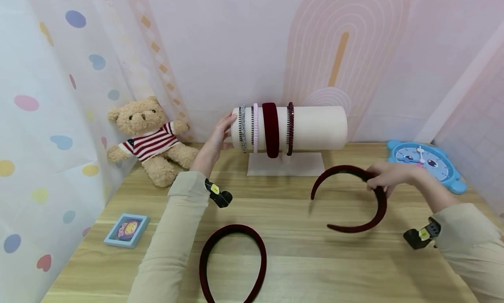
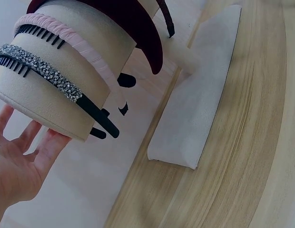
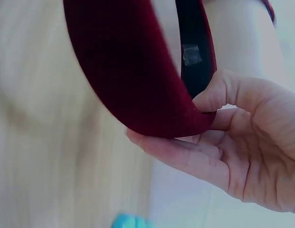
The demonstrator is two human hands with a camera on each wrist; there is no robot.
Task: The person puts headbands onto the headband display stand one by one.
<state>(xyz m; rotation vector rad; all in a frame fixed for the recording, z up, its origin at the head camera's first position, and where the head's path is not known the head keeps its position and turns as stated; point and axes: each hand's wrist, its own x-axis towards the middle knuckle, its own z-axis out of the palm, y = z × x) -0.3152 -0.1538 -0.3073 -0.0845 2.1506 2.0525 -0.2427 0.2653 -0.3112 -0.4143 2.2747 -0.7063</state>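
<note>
My right hand (image 1: 387, 176) pinches a dark red velvet headband (image 3: 128, 71) between thumb and fingers, holding it above the table with its two tips pointing left. My left hand (image 2: 21, 161) touches the left end of a cream cylindrical headband stand (image 1: 320, 128), its fingers extended against the end. Round the stand sit a silver glittery headband (image 1: 243, 128), a pink wrapped headband (image 2: 76, 42), a wide dark red velvet headband (image 1: 271, 130) and a thin dark brownish-red one (image 1: 290, 128). Another dark red headband (image 1: 263, 250) lies on the table near the front, partly out of view.
A teddy bear (image 1: 157, 141) in a striped shirt sits at the back left. A small blue-framed picture (image 1: 127, 230) lies at the left edge of the wooden table (image 1: 299, 268). The blue clock (image 1: 423, 160) lies at the back right. A patterned curtain (image 1: 220, 44) hangs behind.
</note>
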